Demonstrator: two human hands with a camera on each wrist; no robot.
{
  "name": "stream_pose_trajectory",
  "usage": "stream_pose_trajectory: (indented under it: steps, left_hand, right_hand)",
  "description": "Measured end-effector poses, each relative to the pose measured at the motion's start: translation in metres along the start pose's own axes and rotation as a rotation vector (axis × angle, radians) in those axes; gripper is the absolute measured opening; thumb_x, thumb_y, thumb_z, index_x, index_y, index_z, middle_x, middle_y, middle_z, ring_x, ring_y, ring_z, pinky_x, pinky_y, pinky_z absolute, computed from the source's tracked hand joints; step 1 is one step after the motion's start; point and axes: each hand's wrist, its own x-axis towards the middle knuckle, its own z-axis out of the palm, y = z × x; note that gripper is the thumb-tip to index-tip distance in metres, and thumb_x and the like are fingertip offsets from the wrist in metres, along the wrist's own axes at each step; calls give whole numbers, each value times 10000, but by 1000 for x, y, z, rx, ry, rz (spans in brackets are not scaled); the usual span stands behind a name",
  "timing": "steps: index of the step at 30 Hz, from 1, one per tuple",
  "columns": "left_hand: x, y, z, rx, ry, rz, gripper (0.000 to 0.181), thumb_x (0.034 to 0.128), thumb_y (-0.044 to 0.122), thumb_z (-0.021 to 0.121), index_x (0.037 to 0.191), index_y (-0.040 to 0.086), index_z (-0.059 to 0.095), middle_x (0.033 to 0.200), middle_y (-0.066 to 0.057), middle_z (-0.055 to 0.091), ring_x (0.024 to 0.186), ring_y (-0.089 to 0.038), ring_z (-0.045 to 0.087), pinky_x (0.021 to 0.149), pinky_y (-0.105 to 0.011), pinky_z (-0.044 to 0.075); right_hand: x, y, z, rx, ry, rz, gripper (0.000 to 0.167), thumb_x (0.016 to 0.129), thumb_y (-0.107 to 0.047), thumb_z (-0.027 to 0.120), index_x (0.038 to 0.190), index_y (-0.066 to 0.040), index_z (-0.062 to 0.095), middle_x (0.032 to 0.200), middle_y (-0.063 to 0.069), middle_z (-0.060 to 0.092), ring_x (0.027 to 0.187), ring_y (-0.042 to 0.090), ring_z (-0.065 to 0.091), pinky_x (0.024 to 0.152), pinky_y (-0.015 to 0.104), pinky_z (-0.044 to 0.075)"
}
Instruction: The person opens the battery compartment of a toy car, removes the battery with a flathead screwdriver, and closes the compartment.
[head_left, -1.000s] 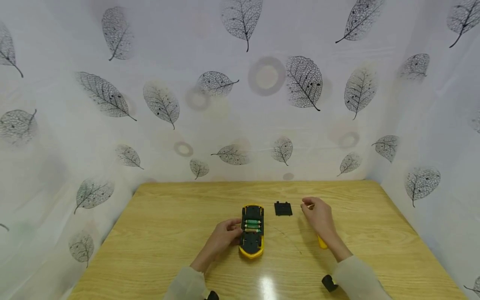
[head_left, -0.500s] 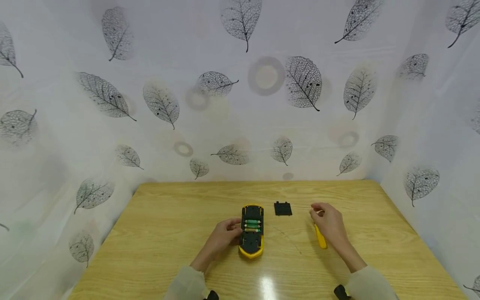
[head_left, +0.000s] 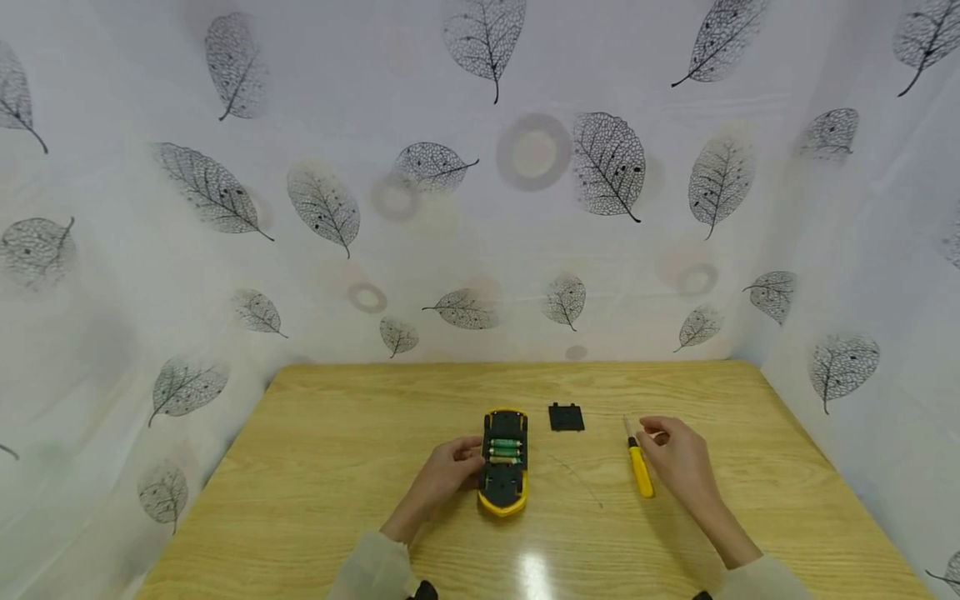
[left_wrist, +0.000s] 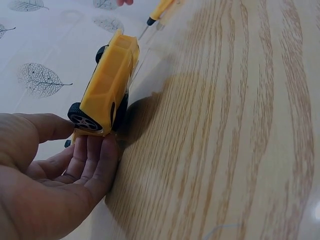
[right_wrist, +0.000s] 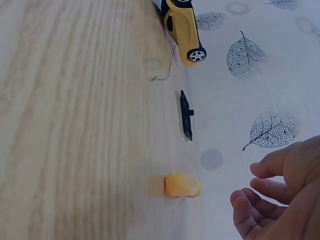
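A yellow and black toy car (head_left: 502,485) lies upside down a little right of the middle of the counter (head_left: 352,475), its length running from the near side toward the far edge; whether its roof sits flat on the wood is hard to tell. The left hand (head_left: 441,473) grasps its left flank, with the thumb at a wheel (left_wrist: 84,118) and the other fingers against the yellow body, so that side is taken up by the hand. In the underside is an uncovered recess (head_left: 507,434) with three batteries (head_left: 506,452) in it, side by side across the car's width. To the right of the car, nearer the far edge, a black cover (head_left: 566,417) with small tabs lies apart from it. A thin wire-like strand (head_left: 577,481) slants over the wood between the car and the screwdriver (head_left: 641,477), whose yellow handle points toward the person and whose shaft points toward the far edge. The right hand (head_left: 681,457) is released, its fingers loosely bent, just right of the screwdriver; in the right wrist view a gap shows between fingertips and handle. A strip of wood separates the cover from the screwdriver, and wider stretches of counter run out to the left and right edges. Pale sleeves (head_left: 375,568) come in from the near side. A whitish curtain (head_left: 480,242) printed with dark leaves rises right behind the far edge and along both sides.
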Motion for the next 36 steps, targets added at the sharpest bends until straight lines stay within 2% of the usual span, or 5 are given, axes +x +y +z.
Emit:
stream_pose_trajectory:
  steps: [5,16,26,32,36]
  left_hand:
    - [1,-1,0,6,4,-1,459,1028,88,616,1436,-98,518,1129,-131,667,1020,-216,666,851,-376,597]
    - [1,-2,0,-5,-2,0,456,1023,75,615,1432,-102,520,1120,-132,667,1005,-213,667,846,-375,598]
    - [2,-4,1,-23,1,3,446,1021,53,610,1425,-112,518,1114,-137,664,988,-207,667,839,-371,600]
    - [3,-5,0,-36,-5,3,450,1025,58,610,1432,-109,513,1113,-135,662,991,-206,669,841,-371,600]
    - [3,-4,0,-39,-9,4,450,1031,62,607,1437,-107,510,1121,-137,661,998,-204,669,843,-369,599]
  right_hand:
    - [-5,9,0,-14,-10,-6,254,949,-56,717,1139,111,715,1051,239,725,864,304,674,679,290,545]
    - [-18,13,1,7,-83,109,334,958,-121,729,1175,130,689,1073,256,709,901,328,687,648,274,554]
    - [-25,18,8,11,-115,155,421,951,-155,750,1190,177,651,1040,259,700,909,363,695,619,307,579]
    - [-23,19,11,-28,-145,175,454,953,-186,744,1176,196,646,1039,298,697,943,401,683,676,396,597]
    - [-20,21,14,-54,-168,176,464,945,-193,749,1164,204,649,1020,268,697,912,347,668,715,432,584]
